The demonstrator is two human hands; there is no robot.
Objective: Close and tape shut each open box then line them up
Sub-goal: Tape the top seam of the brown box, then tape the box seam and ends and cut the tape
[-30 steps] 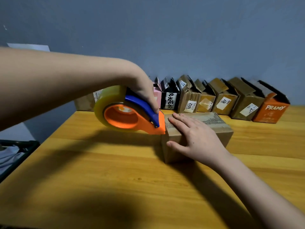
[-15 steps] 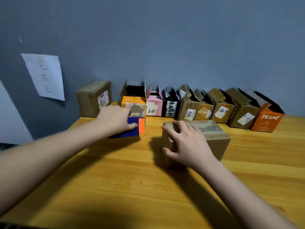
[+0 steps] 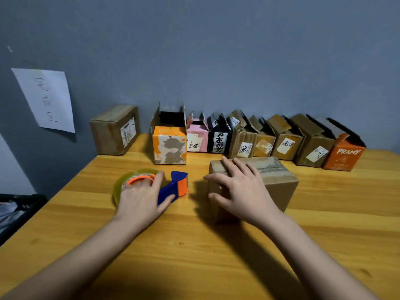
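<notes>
A closed brown cardboard box (image 3: 279,182) with a strip of tape along its top sits on the wooden table (image 3: 194,245). My right hand (image 3: 240,189) presses on its near left corner, fingers spread over the top and thumb on the front face. Left of the box, an orange and blue tape dispenser (image 3: 175,187) with a clear roll lies on the table. My left hand (image 3: 140,198) rests on it, fingers stretched over the roll and thumb beside the blue handle. At the wall stands a row of boxes with open flaps, beginning with an orange box (image 3: 170,146).
A closed brown box (image 3: 114,131) stands alone at the back left against the grey wall. The row ends at the right with an orange PRAMY box (image 3: 344,155). A paper sheet (image 3: 45,100) hangs on the wall. A dark basket (image 3: 13,211) sits beyond the table's left edge.
A second ago the left hand held the dispenser at the box's left end. It has since carried it left and laid it on the table. The right hand stays on the box.
</notes>
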